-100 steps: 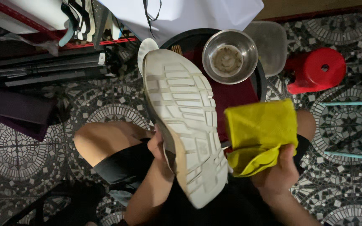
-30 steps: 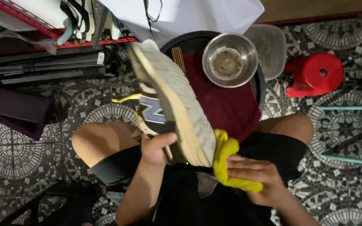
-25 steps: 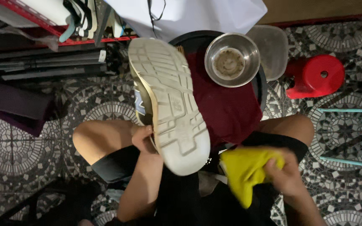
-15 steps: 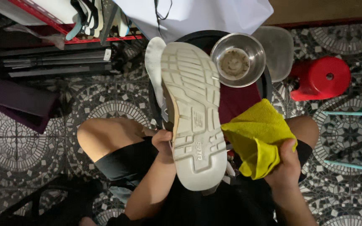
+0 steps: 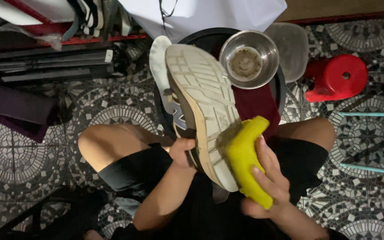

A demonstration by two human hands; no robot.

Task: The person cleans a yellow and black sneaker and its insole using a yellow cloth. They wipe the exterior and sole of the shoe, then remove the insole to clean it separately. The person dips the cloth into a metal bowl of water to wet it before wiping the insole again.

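Yellow cloth point(image 5: 245, 158) in right hand point(image 5: 267, 182) presses shoe sole point(image 5: 205, 102).

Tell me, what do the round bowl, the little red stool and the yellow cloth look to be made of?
Bowl: shiny metal, probably steel, with bright reflections on its rim. Stool: glossy moulded plastic, by its smooth one-piece form. Yellow cloth: soft fabric, bunched under the right hand.

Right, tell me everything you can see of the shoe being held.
The off-white trainer with the ridged rubber sole is held sole-up and tilted, toe pointing away over the dark round basin. The tread looks grey and worn; a tan midsole edge runs down its left side, with a bit of blue on the upper below. The left hand grips it at the heel side, while the right hand presses a folded yellow cloth against the heel's right edge.
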